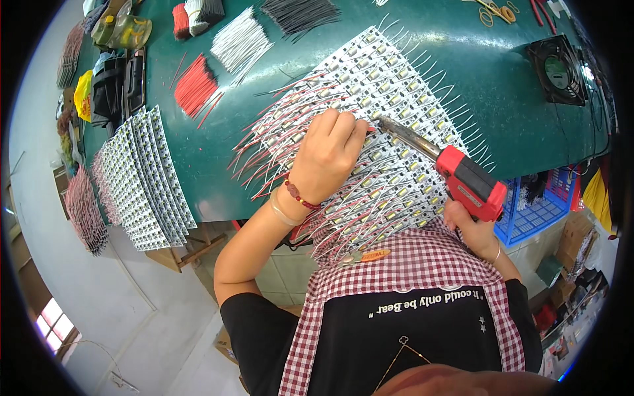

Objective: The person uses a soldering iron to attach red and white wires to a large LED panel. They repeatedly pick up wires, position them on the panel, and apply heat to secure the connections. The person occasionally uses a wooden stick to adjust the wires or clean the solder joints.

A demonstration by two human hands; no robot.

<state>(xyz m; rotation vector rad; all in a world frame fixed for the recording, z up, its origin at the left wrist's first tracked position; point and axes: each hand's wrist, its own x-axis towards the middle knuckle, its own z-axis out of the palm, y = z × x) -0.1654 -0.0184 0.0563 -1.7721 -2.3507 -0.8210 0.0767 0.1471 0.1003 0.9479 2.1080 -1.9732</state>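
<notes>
A large white panel of small LED circuit boards (380, 66) lies slantwise on the green table, its near part reaching my lap. Red and white wires stick out along its left side, white ones along its right. My right hand (470, 228) is wrapped round the handle of a red-and-black soldering gun (465, 181), whose metal tip points left and touches or hovers just over the panel. Close by that tip, the fingers of my left hand (330, 152) are pinched together above the boards. What they hold is too small to make out, though a speck of red shows at the fingertips.
Bundles of red wires (196, 86), white wires (241, 45) and black wires (300, 16) lie at the back. Stacked LED panels (148, 178) overhang the table's left edge. A black fan (557, 71) stands far right, above a blue crate (535, 214). Scissors (494, 10) lie at the back.
</notes>
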